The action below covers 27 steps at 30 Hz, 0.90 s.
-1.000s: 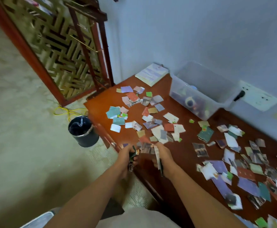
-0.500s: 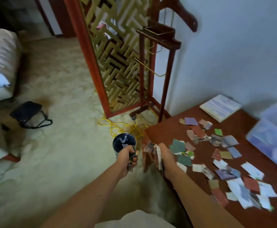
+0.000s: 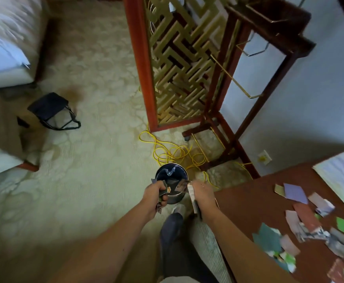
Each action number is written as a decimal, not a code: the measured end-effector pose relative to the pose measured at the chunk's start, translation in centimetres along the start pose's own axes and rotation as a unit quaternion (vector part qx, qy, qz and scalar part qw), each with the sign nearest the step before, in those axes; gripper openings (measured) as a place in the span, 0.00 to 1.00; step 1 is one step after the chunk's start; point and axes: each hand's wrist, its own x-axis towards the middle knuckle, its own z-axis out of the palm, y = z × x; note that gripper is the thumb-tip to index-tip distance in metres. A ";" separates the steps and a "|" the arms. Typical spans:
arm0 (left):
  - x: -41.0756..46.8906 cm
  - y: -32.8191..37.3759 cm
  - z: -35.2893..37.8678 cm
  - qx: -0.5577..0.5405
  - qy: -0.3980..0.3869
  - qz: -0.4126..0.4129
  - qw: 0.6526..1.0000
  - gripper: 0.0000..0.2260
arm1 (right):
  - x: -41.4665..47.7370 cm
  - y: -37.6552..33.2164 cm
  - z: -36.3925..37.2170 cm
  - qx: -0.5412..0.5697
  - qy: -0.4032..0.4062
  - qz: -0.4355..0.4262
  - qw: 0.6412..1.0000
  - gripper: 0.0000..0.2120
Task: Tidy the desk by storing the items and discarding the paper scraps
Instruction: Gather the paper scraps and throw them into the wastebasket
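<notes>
A round dark waste bin (image 3: 172,175) stands on the carpet just off the desk's left corner. My left hand (image 3: 154,195) grips a bunch of paper scraps (image 3: 163,190) at the bin's near left rim. My right hand (image 3: 202,194) grips more scraps (image 3: 182,185) and a white strip (image 3: 191,193) at the bin's near right rim. Both hands are over the bin's near edge. Several coloured paper scraps (image 3: 306,221) lie scattered on the reddish wooden desk (image 3: 248,203) at the right. A white notebook (image 3: 343,176) lies at the desk's far end.
A yellow cable (image 3: 173,152) coils on the carpet behind the bin. A wooden lattice screen (image 3: 179,64) and a wooden valet stand (image 3: 248,99) rise beyond it. A black folding stool (image 3: 52,111) and a bed (image 3: 3,41) are at the left. My leg (image 3: 173,231) is below the bin.
The view has swung left from the desk toward the floor. Both hands carried their scraps off the desk's edge and now hold them over the bin.
</notes>
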 end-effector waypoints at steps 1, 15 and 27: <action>1.9 0.9 0.3 0.013 0.007 -0.005 1.000 0.09 | 2.0 -0.7 0.7 -0.016 -0.008 0.009 1.000 0.13; 32.9 0.8 2.8 0.218 0.064 -0.121 0.966 0.06 | 30.7 1.8 6.4 -0.218 -0.011 0.085 0.972 0.10; 54.7 -9.0 0.9 0.337 0.036 -0.203 0.919 0.03 | 49.4 16.9 12.2 -0.310 0.006 0.164 0.937 0.14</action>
